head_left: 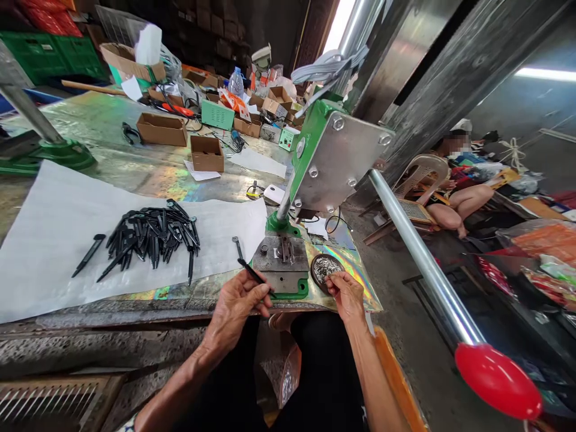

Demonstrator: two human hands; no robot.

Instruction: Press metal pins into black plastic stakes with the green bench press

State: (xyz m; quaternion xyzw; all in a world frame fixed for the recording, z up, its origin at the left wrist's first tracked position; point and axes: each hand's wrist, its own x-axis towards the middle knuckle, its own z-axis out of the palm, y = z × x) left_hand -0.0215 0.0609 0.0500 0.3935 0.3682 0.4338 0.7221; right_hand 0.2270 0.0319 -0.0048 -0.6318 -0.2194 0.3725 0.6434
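Nearest at the right, a red knob (497, 381) capped the metal lever (423, 252) of a hand press, standing out past the counter edge. The person's left hand (240, 297) was at the front of the counter (103, 129), fingers curled and partly closed, with a black strip (252, 272) gripped between thumb and fingers. The strip slanted across the front left corner of the press base (279, 267). A grey ring-ended piece (237, 247) lay just beyond its upper tip; whether the two were joined could not be determined.

The right hand (346, 291) was at the front rim of a round dark dish (314, 273) containing small silvery pieces (324, 267). Its thumb and forefinger were pinched together; whether they had hold of a piece could not be determined. The dish was just right of the base.

To the left, a pile of black strips (153, 234) lay on a white sheet (58, 240), one strip apart at its left. The press head (339, 156), green with a bolted metal plate, stood above the base.

Farther back were two open cartons (162, 129), a green box (217, 114) and a clear bottle (236, 83). At the far right, another person (468, 201) was seated near a plastic chair (423, 171).
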